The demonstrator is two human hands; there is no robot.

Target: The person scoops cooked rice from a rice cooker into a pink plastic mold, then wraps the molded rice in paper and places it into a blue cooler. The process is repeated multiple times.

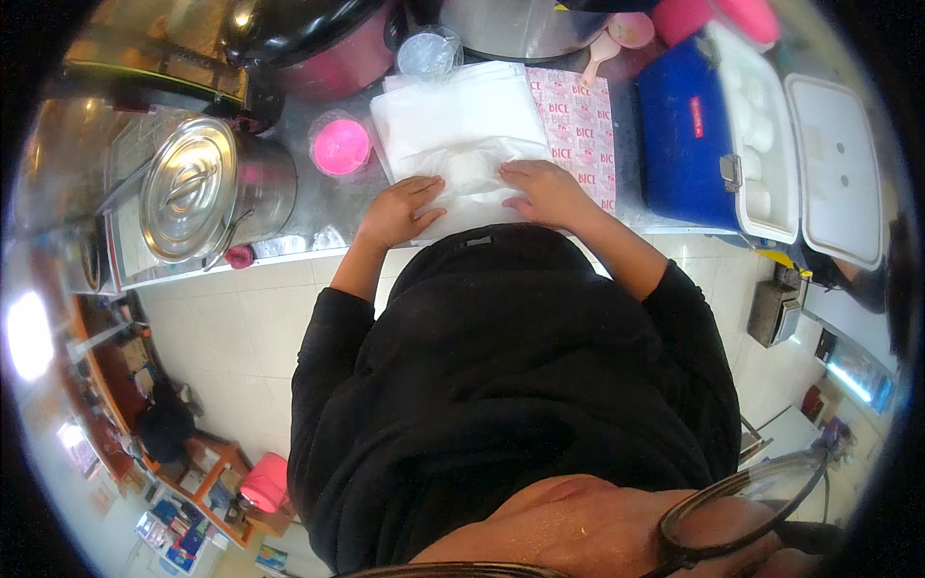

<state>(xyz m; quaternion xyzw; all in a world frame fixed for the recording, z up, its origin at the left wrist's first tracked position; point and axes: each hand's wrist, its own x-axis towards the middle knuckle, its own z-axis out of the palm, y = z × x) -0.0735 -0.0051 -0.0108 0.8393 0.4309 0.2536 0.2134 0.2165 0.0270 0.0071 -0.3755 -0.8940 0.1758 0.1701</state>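
In front of me a whitish bundle (466,172) lies under a thin, translucent wrapping sheet. What is inside it is hidden. My left hand (401,206) grips the sheet at the bundle's left side, thumb towards my body. On the right side, my right hand (547,191) has its fingertips on the wrapping and its thumb lower down on the sheet. Beneath the bundle is a stack of white paper sheets (455,108). Pink-patterned paper (578,137) bearing writing sticks out from the stack's right side.
A pink cup (341,147) in clear plastic stands left of the stack, beside a lidded steel pot (264,184). A bagged round container (428,56) and a pink rice paddle (600,58) are behind. At right, an open blue cooler box (676,137) holds several white bundles (755,162).
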